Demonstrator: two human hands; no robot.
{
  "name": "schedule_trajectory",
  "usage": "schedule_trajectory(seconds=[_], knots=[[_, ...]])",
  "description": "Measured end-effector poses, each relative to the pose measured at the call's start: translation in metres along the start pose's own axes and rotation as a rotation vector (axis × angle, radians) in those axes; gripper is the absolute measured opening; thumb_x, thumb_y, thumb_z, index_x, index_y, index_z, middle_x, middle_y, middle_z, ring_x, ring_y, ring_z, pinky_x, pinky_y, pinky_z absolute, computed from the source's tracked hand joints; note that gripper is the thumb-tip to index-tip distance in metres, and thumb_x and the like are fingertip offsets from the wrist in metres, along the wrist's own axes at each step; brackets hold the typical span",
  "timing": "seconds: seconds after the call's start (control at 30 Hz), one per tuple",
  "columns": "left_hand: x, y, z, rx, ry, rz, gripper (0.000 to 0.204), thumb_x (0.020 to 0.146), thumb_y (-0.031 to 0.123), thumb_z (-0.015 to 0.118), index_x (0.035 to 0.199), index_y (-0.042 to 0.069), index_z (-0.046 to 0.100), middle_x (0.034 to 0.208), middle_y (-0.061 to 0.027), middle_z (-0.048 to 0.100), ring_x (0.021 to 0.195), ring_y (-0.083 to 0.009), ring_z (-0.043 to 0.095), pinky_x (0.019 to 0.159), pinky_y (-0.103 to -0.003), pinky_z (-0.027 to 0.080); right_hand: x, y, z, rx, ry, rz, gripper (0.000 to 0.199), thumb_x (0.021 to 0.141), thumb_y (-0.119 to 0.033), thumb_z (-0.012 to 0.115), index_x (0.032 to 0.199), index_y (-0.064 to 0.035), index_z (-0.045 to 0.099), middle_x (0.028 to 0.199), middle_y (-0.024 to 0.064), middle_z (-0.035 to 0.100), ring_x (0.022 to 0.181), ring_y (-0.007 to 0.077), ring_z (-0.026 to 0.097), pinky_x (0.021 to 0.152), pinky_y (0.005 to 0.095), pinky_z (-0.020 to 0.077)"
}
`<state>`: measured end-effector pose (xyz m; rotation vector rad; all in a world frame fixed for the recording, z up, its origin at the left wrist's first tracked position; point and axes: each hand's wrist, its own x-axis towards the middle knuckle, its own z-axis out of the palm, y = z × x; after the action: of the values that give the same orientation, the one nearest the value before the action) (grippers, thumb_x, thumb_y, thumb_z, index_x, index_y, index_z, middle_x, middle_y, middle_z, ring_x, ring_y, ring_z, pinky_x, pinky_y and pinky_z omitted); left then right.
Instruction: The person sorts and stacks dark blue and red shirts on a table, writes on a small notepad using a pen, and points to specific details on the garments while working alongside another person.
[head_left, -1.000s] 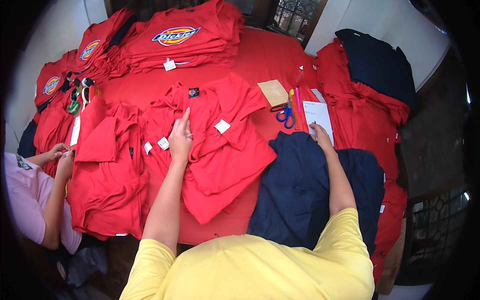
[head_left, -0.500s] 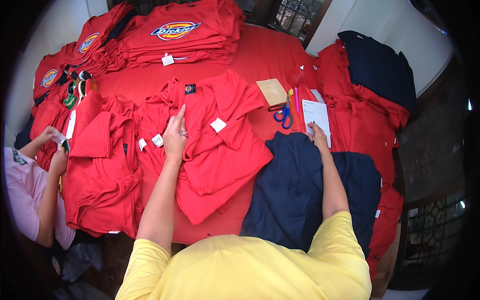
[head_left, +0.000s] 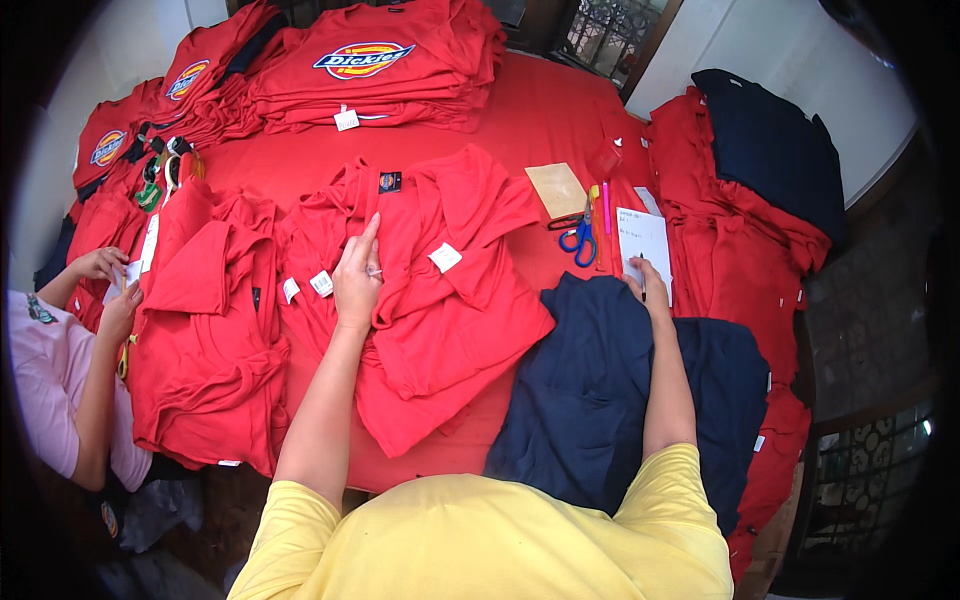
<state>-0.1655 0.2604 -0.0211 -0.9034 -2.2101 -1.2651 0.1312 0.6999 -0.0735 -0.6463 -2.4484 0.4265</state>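
Note:
My left hand lies on a loosely spread red shirt with its index finger stretched out; a ring shows on another finger. The shirt has a dark neck label and a white paper tag. At the right, my right hand is closed round a dark pen, against the lower part of a white sheet of paper with handwriting on it. Beneath my right forearm lie dark navy garments. Blue-handled scissors and a pink pen sit left of the sheet.
Stacked red shirts with printed fronts stand at the back. Red garments topped by navy ones line the right side. A brown envelope lies near the scissors. At the left, a co-worker's hands hold a white slip beside more red shirts.
My right hand has shifted slightly down on the sheet, with the pen still in it. My left hand stays on the red shirt. The co-worker's hands have moved closer together. The view has shifted slightly.

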Motion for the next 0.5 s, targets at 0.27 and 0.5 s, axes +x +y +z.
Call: schedule_trajectory(seconds=[0.27,0.5], knots=[[-0.0008,0.0003,-0.0002,-0.001,-0.011,-0.035,0.045,0.090,0.003,0.054,0.132,0.020,0.053,0.084,-0.0124,0.054,0.069,-0.0333,0.057,0.060,-0.045,0.043,0.0008,0.0034,0.0005,0.034,0.013,-0.025,0.036,0.079,-0.017,0.074,0.108,-0.0013,0.059,0.105,0.0205,0.065,0.101,0.0371,0.061,0.088,0.0390,0.0484],[-0.0009,0.0011,-0.0003,-0.012,-0.003,-0.039,0.043,0.091,0.006,0.055,0.132,0.021,0.054,0.083,-0.0122,0.053,0.068,-0.0335,0.056,0.060,-0.045,0.043,0.0008,0.0022,0.0002,0.037,0.002,-0.006,0.036,0.079,-0.016,0.074,0.108,-0.0009,0.060,0.106,0.0212,0.065,0.102,0.0371,0.061,0.088,0.0389,0.0483]])
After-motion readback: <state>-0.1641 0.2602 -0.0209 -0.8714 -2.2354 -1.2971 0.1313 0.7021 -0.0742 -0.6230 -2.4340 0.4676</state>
